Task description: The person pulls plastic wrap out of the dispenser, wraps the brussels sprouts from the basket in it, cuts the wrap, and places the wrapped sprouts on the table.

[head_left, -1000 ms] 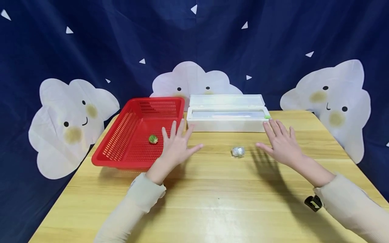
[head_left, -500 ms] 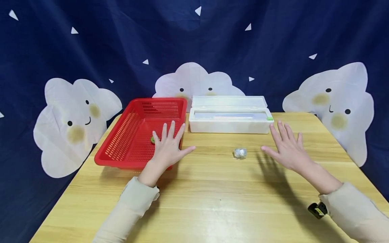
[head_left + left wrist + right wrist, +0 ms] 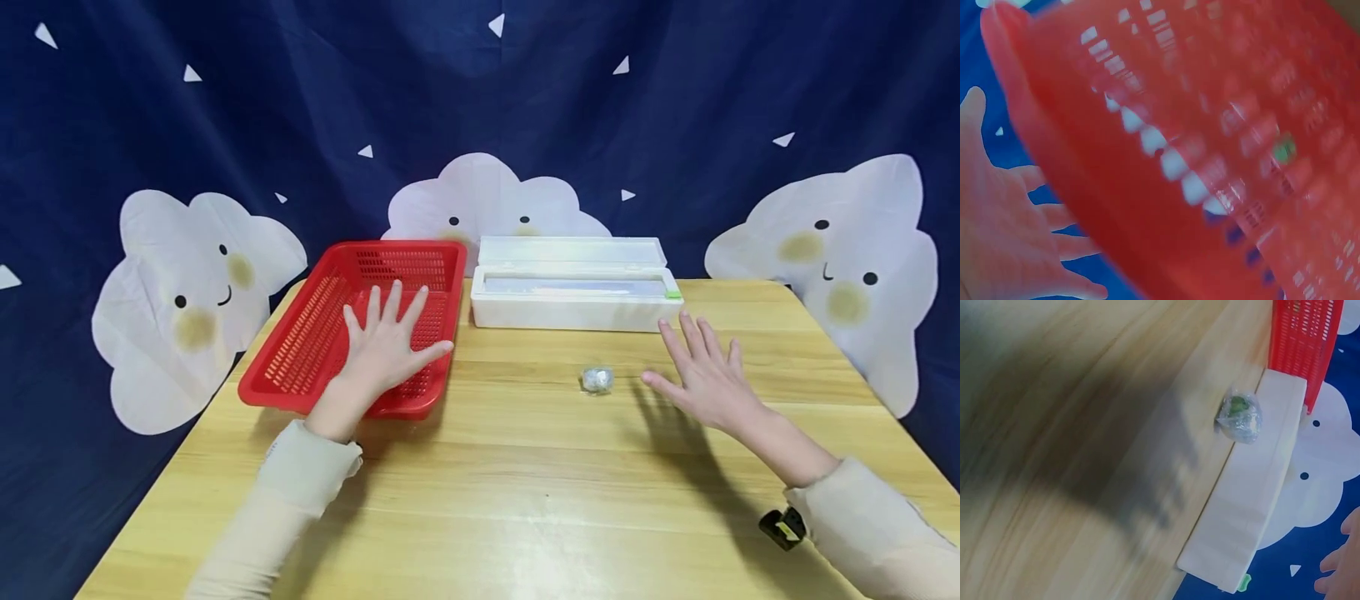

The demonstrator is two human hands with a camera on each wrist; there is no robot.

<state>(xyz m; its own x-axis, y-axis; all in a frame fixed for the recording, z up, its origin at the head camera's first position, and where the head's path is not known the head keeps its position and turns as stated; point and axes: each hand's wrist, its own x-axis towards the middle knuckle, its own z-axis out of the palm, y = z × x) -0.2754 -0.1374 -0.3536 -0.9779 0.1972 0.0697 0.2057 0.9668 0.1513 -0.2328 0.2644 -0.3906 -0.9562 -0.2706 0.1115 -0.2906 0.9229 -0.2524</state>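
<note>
With fingers spread, the left hand [image 3: 381, 354] hovers over the red basket [image 3: 251, 392] and holds nothing. A small green item [image 3: 1284, 149] lies in the basket in the left wrist view; the hand hides it in the head view. The right hand [image 3: 712, 387] is also spread and empty, held above the table right of a small bundle in clear wrap [image 3: 597, 380]. In the right wrist view this wrapped bundle [image 3: 1240, 417] shows some green inside.
A long white box [image 3: 577, 314] stands at the back of the wooden table [image 3: 525, 500], its lid [image 3: 570, 251] raised and a green piece [image 3: 673, 295] at its right end. Behind hangs a dark blue curtain [image 3: 570, 100] with cloud faces.
The left hand has moved left, from the basket's right side to over its middle, covering the green item. The right hand has shifted only slightly. The wrapped bundle stays on the table.
</note>
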